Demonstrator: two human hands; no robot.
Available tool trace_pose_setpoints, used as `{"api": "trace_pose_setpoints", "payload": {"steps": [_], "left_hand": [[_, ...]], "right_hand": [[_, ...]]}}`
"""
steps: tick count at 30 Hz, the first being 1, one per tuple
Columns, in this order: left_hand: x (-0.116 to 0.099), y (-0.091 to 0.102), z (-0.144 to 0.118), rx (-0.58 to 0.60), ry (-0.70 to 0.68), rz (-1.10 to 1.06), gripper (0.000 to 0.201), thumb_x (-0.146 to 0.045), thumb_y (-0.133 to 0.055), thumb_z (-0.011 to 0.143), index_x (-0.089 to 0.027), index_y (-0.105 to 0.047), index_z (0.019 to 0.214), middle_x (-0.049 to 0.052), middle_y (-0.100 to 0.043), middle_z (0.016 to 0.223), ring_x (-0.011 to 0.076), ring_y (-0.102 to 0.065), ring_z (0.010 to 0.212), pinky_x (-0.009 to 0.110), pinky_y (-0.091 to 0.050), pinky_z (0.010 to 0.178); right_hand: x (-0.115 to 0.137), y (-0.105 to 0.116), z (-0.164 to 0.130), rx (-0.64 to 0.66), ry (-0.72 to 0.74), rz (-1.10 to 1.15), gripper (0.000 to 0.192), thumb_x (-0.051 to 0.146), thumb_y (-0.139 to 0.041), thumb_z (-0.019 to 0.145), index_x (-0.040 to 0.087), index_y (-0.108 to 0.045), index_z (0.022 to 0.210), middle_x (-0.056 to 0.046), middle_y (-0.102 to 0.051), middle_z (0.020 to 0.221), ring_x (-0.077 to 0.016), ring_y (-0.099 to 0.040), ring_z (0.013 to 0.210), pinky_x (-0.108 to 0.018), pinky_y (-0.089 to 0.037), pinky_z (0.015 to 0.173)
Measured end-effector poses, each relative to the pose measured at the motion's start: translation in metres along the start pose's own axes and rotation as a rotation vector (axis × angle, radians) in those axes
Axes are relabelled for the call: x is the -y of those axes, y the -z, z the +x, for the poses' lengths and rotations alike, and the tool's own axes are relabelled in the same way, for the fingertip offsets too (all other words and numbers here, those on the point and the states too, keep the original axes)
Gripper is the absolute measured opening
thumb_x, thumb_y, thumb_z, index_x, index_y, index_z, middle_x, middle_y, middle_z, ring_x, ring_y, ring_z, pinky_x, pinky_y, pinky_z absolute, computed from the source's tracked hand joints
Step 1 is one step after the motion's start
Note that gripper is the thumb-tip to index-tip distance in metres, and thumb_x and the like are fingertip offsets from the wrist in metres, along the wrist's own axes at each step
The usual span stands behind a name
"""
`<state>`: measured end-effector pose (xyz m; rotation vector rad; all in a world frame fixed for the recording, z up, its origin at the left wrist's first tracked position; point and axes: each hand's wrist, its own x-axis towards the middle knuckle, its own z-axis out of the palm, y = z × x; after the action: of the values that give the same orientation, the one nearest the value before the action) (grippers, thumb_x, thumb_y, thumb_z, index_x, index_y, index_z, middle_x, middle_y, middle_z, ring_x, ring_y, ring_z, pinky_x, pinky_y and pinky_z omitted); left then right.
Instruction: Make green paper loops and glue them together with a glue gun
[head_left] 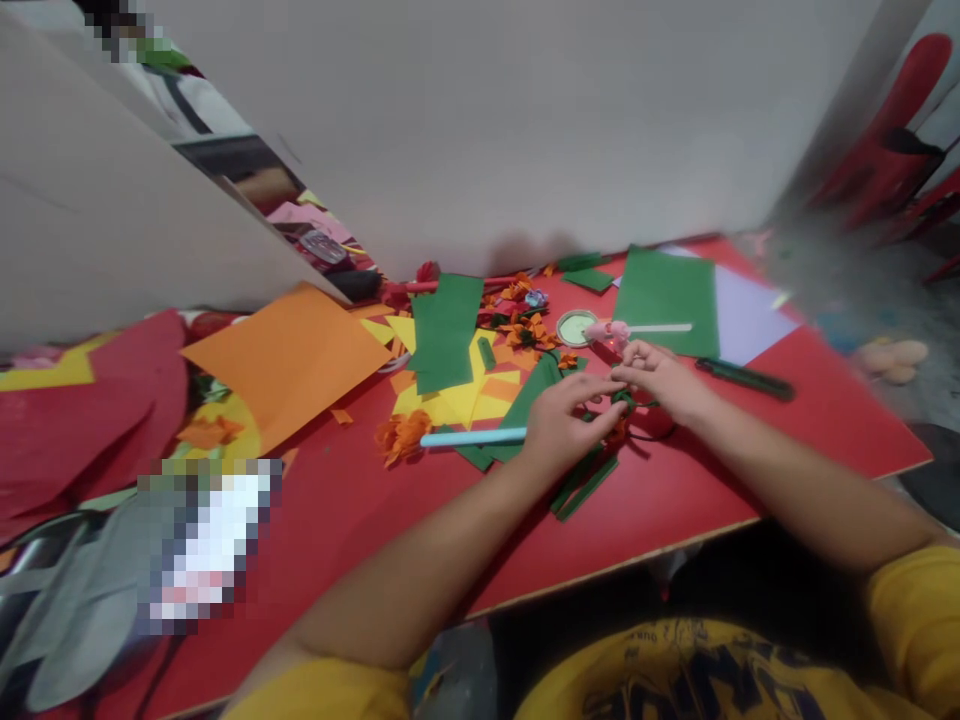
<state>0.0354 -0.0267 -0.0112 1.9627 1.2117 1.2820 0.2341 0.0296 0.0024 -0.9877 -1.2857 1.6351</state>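
Craft pile-up: thin dark green strips with orange bits (620, 398), just right of centre on the red bench (360, 550).
Left hand (564, 418) and right hand (664, 382) are right at them, can't tell if either grip's clamped. Crinkly orange flower (403, 438) and light-blue stick (472, 438) sit centre-left.

Pale wall (525, 130) at back; grey floor (832, 260), blurred red furniture (885, 168), perhaps chairs, right.
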Motion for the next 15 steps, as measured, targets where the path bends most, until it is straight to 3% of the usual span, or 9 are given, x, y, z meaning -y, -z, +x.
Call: {"api": "trace_pose_setpoints", "payload": {"steps": [6, 12, 15], "left_hand": [[0.004, -0.007, -0.001, 0.018, 0.217, -0.267, 0.032, -0.043, -0.089, 0.090, -0.024, -0.092, 0.115, 0.008, -0.090, 0.103, 0.0203, -0.080, 0.075, 0.033, -0.067, 0.070], [0.016, -0.006, 0.007, -0.121, 0.314, -0.411, 0.038, -0.047, -0.089, 0.091, -0.021, -0.091, 0.120, 0.011, -0.090, 0.111, 0.0259, -0.086, 0.093, 0.039, -0.072, 0.088], [0.015, -0.004, 0.007, -0.124, 0.311, -0.371, 0.040, -0.049, -0.090, 0.091, -0.022, -0.090, 0.121, 0.011, -0.089, 0.111, 0.0253, -0.086, 0.089, 0.038, -0.072, 0.082]], "right_hand": [[-0.008, -0.002, 0.001, 0.001, 0.018, 0.048, 0.055, 0.058, -0.100, 0.073, 0.026, -0.058, 0.085, 0.002, -0.076, 0.087, -0.0193, -0.071, 0.087, -0.032, -0.056, 0.080], [-0.008, 0.002, 0.002, 0.043, 0.209, -0.032, 0.032, 0.048, -0.094, 0.083, 0.028, -0.078, 0.103, -0.003, -0.078, 0.117, -0.0239, -0.070, 0.117, -0.040, -0.056, 0.108], [-0.007, 0.003, 0.001, 0.106, 0.294, -0.093, 0.028, 0.045, -0.094, 0.084, 0.027, -0.080, 0.099, -0.003, -0.072, 0.112, -0.0233, -0.069, 0.113, -0.040, -0.056, 0.106]]}}
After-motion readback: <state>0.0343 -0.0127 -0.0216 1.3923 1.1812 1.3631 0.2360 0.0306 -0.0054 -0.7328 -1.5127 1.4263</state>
